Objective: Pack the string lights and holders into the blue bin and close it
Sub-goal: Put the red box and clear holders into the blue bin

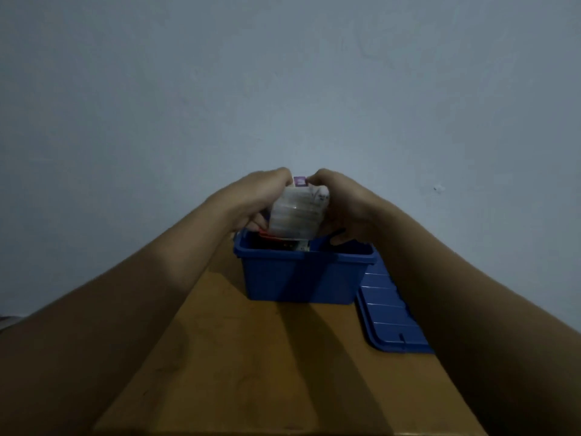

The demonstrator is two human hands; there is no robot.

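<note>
The blue bin (301, 278) stands open on the wooden table, near its far edge by the wall. Both hands hold a clear plastic packet (297, 214) with a purple tab at its top, upright just above the bin's opening. My left hand (257, 199) grips the packet's left side and my right hand (342, 206) grips its right side. Inside the bin, red and dark items (273, 237) show under the packet; what they are is too dim to tell. The blue lid (390, 316) lies flat on the table to the right of the bin.
The brown wooden table (251, 357) runs from the near edge up to a plain pale wall (283, 89). The lid's right part is hidden under my right forearm. The scene is dim.
</note>
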